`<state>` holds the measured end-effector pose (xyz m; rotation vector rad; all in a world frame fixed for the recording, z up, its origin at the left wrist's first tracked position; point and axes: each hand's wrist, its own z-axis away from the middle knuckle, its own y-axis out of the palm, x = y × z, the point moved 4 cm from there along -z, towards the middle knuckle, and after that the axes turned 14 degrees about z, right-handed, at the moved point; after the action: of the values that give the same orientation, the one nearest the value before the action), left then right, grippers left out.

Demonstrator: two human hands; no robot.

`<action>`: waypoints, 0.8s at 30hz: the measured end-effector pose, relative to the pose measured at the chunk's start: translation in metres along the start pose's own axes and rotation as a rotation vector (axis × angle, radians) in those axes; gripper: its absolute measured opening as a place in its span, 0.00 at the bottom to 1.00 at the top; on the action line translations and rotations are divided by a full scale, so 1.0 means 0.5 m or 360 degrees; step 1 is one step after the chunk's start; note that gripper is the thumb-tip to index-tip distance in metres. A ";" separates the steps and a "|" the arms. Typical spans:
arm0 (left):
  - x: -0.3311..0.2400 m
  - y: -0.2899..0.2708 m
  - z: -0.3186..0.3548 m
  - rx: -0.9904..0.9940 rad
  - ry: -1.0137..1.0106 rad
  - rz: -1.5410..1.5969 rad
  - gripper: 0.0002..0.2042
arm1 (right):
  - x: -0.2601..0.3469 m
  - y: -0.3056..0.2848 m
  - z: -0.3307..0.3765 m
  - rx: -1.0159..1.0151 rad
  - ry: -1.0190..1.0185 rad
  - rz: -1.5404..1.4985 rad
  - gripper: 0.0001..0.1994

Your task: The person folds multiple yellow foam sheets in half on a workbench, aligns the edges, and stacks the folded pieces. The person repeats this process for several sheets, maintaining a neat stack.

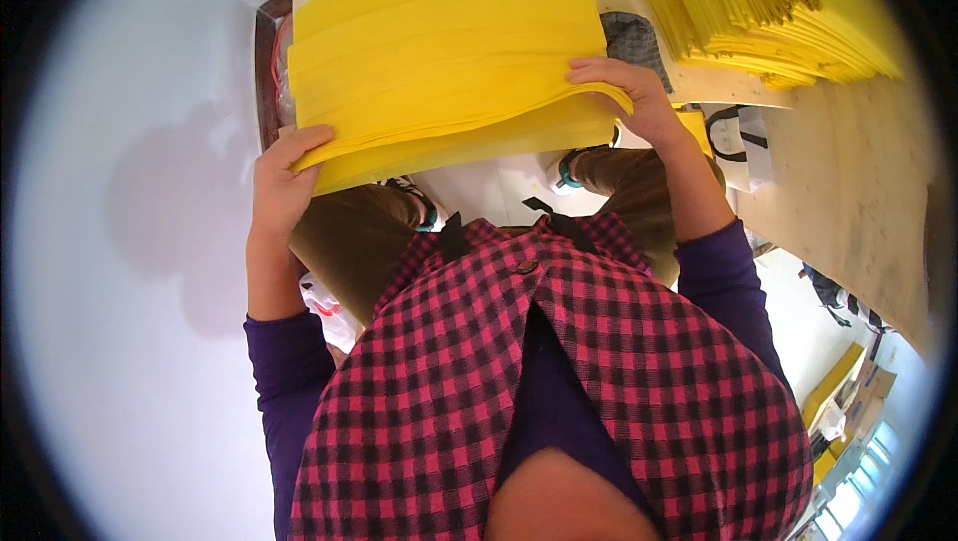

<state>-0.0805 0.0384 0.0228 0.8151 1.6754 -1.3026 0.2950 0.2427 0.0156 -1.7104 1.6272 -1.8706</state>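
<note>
A wide layered stack of thin yellow sheets (449, 62), cloth-like in look, lies in front of me, its near edge hanging past the table's edge above my lap. My left hand (282, 174) is closed on the near left corner, thumb and fingers pinching the layers. At the near right corner my right hand (639, 102) grips the same sheets, with its fingers lying over the top. Between the two hands the near edge bows slightly, and one lower layer droops below the others. Parts of the fingers are hidden under the sheets.
Thick piles of folded yellow sheets (738, 2) sit at the far right on the wooden table (838, 182). A dark grey cloth (636, 42) lies beside my right hand. Below the table is a white bag with black handles (748, 147). A pale wall (130, 242) runs along the left.
</note>
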 end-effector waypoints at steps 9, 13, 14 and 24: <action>0.025 -0.009 0.002 -0.0053 -0.0165 0.0101 0.17 | 0.029 -0.019 0.000 0.0083 -0.0287 0.0509 0.22; 0.019 -0.008 0.003 -0.0046 -0.0148 0.0044 0.16 | 0.019 -0.056 0.006 0.0229 -0.0251 0.0623 0.18; 0.018 -0.007 0.004 -0.0038 -0.0125 0.0049 0.16 | 0.012 -0.072 -0.002 0.0240 -0.0208 0.0591 0.17; 0.016 -0.004 0.006 -0.0026 -0.0057 0.0071 0.16 | 0.082 -0.006 -0.100 -0.0045 -0.0406 0.1167 0.25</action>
<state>-0.0851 0.0351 0.0159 0.8104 1.6291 -1.2646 0.2434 0.2453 0.0551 -1.0664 1.8264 -1.2295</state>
